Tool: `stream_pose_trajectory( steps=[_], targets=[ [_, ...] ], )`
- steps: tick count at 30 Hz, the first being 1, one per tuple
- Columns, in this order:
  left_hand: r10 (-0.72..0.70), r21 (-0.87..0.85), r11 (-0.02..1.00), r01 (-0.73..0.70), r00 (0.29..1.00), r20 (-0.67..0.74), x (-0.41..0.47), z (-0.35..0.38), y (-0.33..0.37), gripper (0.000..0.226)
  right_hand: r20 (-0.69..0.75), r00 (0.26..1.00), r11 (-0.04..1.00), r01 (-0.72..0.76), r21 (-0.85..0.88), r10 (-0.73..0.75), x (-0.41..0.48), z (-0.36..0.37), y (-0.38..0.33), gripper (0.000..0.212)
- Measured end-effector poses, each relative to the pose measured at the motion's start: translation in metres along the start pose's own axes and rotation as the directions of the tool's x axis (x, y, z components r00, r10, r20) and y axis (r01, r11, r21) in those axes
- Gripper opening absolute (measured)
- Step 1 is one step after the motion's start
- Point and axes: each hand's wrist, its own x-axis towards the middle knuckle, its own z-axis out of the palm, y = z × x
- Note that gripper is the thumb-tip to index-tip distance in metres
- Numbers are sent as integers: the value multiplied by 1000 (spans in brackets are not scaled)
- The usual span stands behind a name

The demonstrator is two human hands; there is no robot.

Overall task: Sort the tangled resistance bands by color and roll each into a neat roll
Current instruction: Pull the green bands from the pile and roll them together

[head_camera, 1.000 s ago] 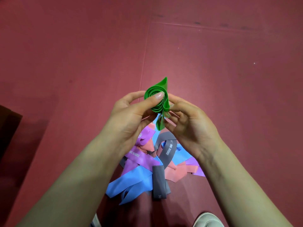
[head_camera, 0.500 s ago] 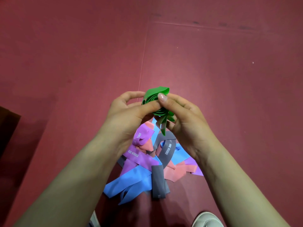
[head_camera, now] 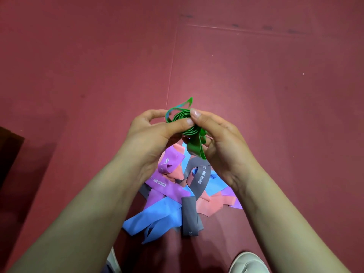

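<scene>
I hold a green resistance band point(head_camera: 178, 115), partly coiled, in the air between both hands. My left hand point(head_camera: 155, 134) grips the coil with its thumb pressed across the top. My right hand point(head_camera: 220, 138) pinches the coil from the right, and the band's loose tail hangs down by its palm. Below my hands a tangled pile lies on the floor: a purple band point(head_camera: 169, 186), a blue band point(head_camera: 155, 217), a grey band point(head_camera: 201, 180) and a pink band point(head_camera: 208, 206). A flat-folded grey band point(head_camera: 190, 215) lies at the pile's near side.
The floor is a dark red mat point(head_camera: 256, 75) with a seam running up from the pile. A dark object point(head_camera: 7, 154) sits at the left edge. Parts of light shoes point(head_camera: 248, 263) show at the bottom.
The green coil has loosened and turned between my fingers. A loop of it now sticks up at the top, and my right fingertips have shifted onto the coil's upper edge.
</scene>
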Motion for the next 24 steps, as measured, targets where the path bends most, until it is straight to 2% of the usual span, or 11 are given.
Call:
stream_pose_trajectory(
  steps=[5, 7, 11, 19, 24],
  targets=[
    [-49, -37, 998, 51, 997, 65, -3, 2, 2, 55, -33, 999, 1000, -6, -28, 5, 0, -1, -2, 23],
    [-58, -7, 998, 59, 995, 75, -3, 2, 2, 49, -49, 999, 999, -9, -35, 7, 1, -2, -1, 20],
    [-45, 65, 997, 39, 995, 90, -4, 3, 0, 16, -50, 999, 1000, -4, -9, 4, 1, -1, 0, 18],
    [-60, 168, 985, 40, 991, 118, -5, 3, -2, 16, -63, 998, 1000, 10, -4, -10, 2, -1, 2, 23],
    [-63, 204, 978, 36, 990, 124, -5, 2, -2, 18, -67, 998, 1000, 14, -21, -15, 3, -1, 3, 15]
  ],
)
